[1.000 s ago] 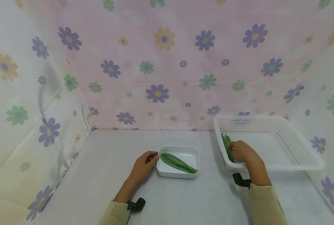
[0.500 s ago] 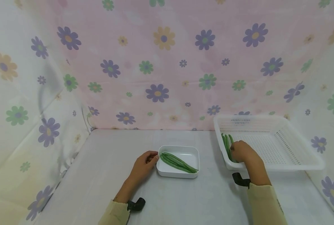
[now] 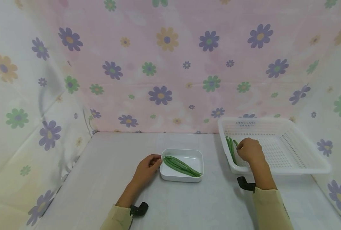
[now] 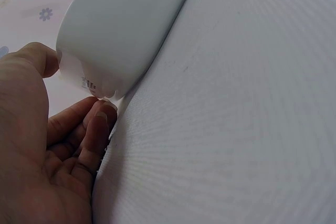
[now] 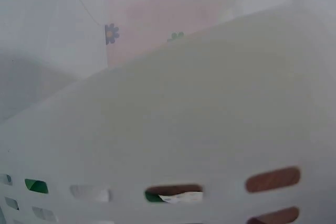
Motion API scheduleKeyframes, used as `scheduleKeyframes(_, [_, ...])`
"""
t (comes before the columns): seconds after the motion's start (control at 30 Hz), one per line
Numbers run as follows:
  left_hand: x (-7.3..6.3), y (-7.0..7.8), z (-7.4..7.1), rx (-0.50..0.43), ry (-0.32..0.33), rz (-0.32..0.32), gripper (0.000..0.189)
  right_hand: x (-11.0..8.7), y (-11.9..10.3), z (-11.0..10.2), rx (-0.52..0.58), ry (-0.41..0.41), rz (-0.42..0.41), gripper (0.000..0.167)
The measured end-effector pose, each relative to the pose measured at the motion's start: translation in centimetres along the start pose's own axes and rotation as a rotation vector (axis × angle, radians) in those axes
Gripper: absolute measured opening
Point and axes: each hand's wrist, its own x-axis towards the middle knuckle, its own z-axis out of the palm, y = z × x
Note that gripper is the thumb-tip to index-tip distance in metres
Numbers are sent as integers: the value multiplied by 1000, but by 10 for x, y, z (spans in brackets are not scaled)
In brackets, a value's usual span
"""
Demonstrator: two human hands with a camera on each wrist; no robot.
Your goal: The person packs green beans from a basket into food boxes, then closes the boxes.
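In the head view my left hand [image 3: 147,167] holds the left edge of a small white dish [image 3: 197,159]. The left wrist view shows bent fingers [image 4: 94,135] against the dish's lower corner [image 4: 105,45]. Several green beans [image 3: 181,166] lie together in the dish, slanting to the right. My right hand [image 3: 250,150] is inside a white perforated basket [image 3: 308,159], pinching a green bean [image 3: 235,142] near its left side. More green beans [image 3: 231,148] lean along that wall. In the right wrist view the basket's wall [image 5: 173,114] hides most of the hand; skin shows through its slots.
A pale table [image 3: 124,143] carries the dish and the basket. A flower-printed cloth [image 3: 170,70] hangs behind it and at both sides. Black wrist bands [image 3: 246,184] stick out by the sleeves. The basket's raised rim [image 3: 279,172] surrounds my right hand.
My right hand has lifted slightly and shifted a little away from the left wall, separating one green bean from the others. The left hand and the dish stay put.
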Motion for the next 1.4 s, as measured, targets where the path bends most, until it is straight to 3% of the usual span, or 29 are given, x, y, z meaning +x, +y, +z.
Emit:
scheduleKeyframes(0.3, [1,0,0,5,-1,-3,32,-4,-1,-3,50,115,70,21])
scheduleKeyframes(0.7, [1,1,0,13,5,-4,33,-17,-19,-17,89,244,22,14])
scheduleKeyframes(1.1, [1,-2,0,8,4,5,33,-36,-48,-27,157,320,-118,24])
scheduleKeyframes(1.4, [1,-2,0,-6,0,6,34,-47,-69,-25,212,291,-217,19])
